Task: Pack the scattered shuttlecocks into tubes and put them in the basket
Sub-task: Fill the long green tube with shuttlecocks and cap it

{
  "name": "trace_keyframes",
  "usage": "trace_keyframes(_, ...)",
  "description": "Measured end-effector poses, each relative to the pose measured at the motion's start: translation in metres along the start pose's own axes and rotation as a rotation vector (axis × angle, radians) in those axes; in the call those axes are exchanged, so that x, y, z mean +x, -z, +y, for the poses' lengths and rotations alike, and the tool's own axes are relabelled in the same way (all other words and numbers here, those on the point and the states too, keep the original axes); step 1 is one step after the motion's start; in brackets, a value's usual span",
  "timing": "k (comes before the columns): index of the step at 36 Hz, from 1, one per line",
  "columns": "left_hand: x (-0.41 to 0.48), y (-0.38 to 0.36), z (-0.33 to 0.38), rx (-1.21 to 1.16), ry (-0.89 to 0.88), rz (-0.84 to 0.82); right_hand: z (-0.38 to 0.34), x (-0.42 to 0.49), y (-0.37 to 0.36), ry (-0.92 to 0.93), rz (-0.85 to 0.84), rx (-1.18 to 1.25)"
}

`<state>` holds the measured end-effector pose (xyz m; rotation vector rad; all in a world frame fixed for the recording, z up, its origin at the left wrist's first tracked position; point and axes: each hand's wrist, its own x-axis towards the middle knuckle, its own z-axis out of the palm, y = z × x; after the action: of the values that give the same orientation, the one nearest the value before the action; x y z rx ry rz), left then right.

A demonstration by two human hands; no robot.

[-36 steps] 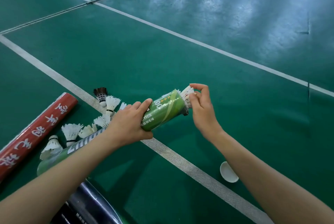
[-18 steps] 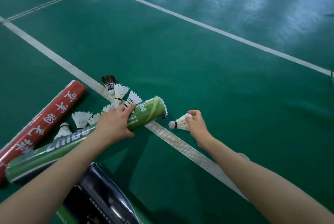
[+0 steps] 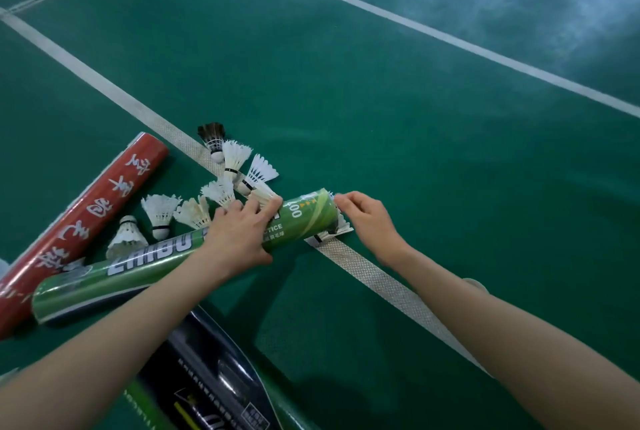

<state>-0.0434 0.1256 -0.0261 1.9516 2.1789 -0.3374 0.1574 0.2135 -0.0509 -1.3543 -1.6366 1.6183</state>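
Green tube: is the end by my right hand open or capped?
Open. A shuttlecock's white feathers stick out of the green tube's end at the right hand.

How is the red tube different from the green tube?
The red tube has white brush characters; the green tube has white block letters. The red tube lies untouched; the left hand grips the green tube, and shuttlecock feathers poke from its end. Both are long round tubes.

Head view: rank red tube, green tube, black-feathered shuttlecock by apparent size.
1. green tube: longest visible span, though the left hand covers part.
2. red tube: similar width; it runs off the left edge, so 1 versus 2 is unsure.
3. black-feathered shuttlecock: clearly smallest.
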Motion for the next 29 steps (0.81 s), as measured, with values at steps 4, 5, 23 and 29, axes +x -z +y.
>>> trace_keyframes(4,-0.002,-0.002,0.006,-0.035,-0.007,0.031,0.001,-0.003,-0.004,0.002,0.031,0.019)
trace_keyframes(5,-0.002,-0.002,0.007,-0.045,-0.008,0.038,0.0,-0.003,-0.004,0.002,0.04,0.003)
trace_keyframes(23,-0.006,0.002,-0.002,-0.179,-0.008,0.253,-0.021,-0.008,0.011,0.252,0.411,-0.115)
trace_keyframes(29,-0.007,0.0,-0.016,-0.158,0.016,0.27,-0.005,0.002,0.028,0.069,0.55,0.017)
